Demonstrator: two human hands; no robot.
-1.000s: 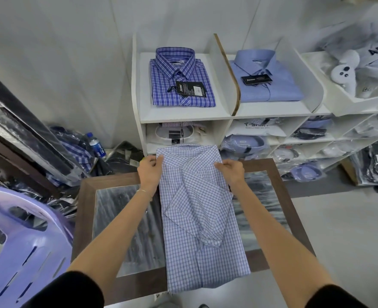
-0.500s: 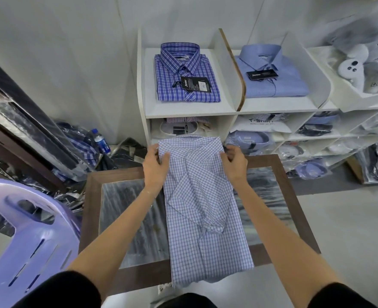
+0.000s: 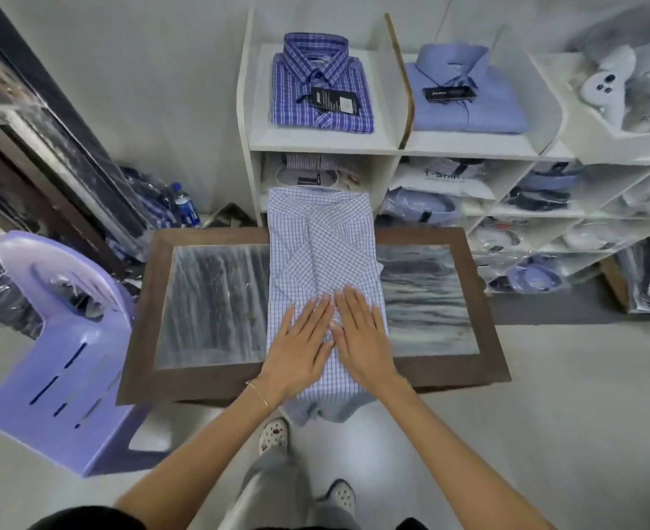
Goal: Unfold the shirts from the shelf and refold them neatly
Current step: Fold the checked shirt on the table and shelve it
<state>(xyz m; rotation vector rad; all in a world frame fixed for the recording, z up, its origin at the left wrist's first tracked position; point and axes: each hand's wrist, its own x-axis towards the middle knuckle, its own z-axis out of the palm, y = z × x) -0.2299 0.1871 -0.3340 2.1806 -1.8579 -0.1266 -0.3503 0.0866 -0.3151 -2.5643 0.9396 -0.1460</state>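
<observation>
"T-Shirt" partly readable on white packet [image 3: 444, 180] in shelf, hang-tag print too small

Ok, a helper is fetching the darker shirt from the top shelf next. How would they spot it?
Start at the white shelf unit behind the table. Its top level holds two folded shirts side by side, split by a divider. The one wanted is the dark blue plaid shirt in the left compartment; its neighbour, the plain light blue shirt, has no pattern.
</observation>
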